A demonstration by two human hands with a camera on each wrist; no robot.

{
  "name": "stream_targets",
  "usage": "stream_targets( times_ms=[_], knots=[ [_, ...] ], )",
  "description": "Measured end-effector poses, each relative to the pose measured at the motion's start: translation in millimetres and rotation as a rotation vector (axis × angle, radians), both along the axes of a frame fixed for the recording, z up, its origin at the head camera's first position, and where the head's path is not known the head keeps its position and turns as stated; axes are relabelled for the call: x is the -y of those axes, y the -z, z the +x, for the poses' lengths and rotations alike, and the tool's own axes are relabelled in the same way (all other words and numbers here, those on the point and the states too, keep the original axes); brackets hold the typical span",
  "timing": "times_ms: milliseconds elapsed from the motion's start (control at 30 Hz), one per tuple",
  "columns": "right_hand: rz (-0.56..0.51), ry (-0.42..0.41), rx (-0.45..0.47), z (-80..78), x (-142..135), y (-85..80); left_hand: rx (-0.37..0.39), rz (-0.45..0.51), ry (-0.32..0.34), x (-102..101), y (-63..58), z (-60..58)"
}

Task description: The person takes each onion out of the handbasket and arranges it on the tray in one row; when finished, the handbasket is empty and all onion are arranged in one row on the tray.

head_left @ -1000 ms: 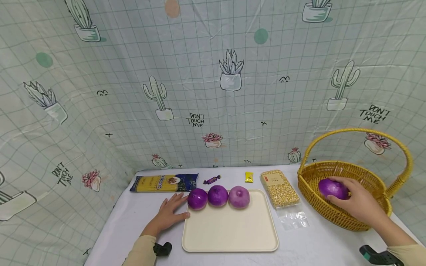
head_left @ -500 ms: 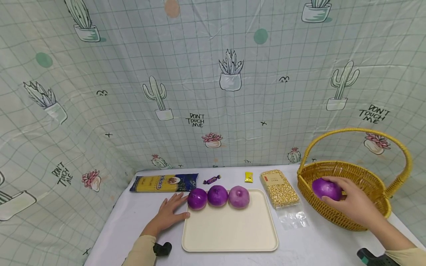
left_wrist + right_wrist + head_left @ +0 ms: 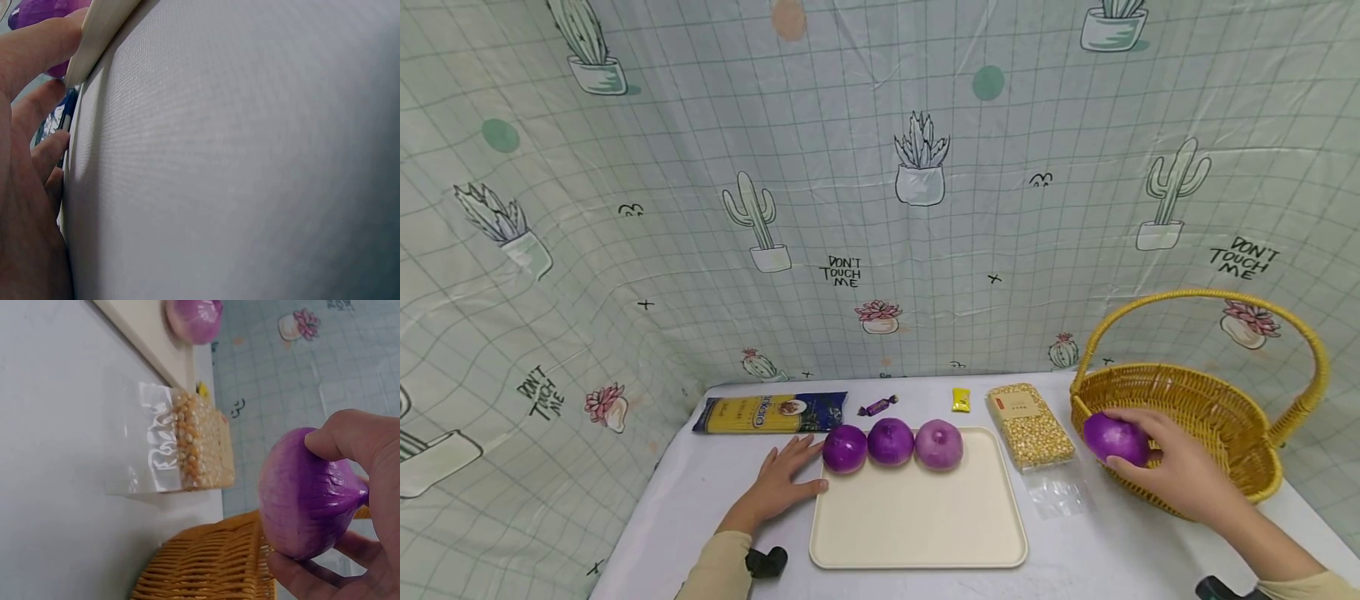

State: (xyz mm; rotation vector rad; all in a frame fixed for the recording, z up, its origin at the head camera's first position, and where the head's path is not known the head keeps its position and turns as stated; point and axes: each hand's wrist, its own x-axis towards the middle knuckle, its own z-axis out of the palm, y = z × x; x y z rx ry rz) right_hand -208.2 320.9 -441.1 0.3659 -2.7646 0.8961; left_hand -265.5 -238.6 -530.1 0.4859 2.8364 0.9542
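My right hand (image 3: 1176,467) grips a purple onion (image 3: 1116,439) with thumb and fingers around its sides. In the head view that onion overlaps the left rim of the yellow wicker basket (image 3: 1195,400); the right wrist view shows the onion (image 3: 309,494) raised over the basket's edge. My left hand (image 3: 778,483) lies with fingers spread at the left edge of the cream tray (image 3: 917,525), thumb touching its rim. Three more onions stand in a row along the tray's back: a dark one (image 3: 845,449), a middle one (image 3: 891,442) and a paler one (image 3: 938,445).
A bag of corn kernels (image 3: 1032,425) lies between tray and basket. Behind the tray are a purple-wrapped candy (image 3: 877,406), a small yellow packet (image 3: 961,400) and a pasta pack (image 3: 769,413). The basket's tall handle (image 3: 1202,293) arches over it. A patterned curtain (image 3: 880,208) hangs behind the table.
My right hand has moved left with the onion, from inside the basket to its left rim. My left hand and the three onions on the tray stay put.
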Motion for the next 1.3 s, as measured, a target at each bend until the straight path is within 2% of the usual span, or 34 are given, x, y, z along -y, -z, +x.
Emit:
stream_targets(
  times_ms=[667,933,1300],
  knots=[
    [-0.019,-0.020,0.006,3.8,25.0,15.2,-0.013,-0.001,-0.016,-0.4,5.0,-3.1],
    [-0.025,-0.036,0.007,-1.7,39.0,26.7,-0.019,-0.007,-0.018,-0.1,5.5,-3.1],
    [-0.110,-0.109,0.003,-9.5,62.2,36.4,-0.015,-0.017,-0.021,-0.3,6.3,-3.7]
  ],
)
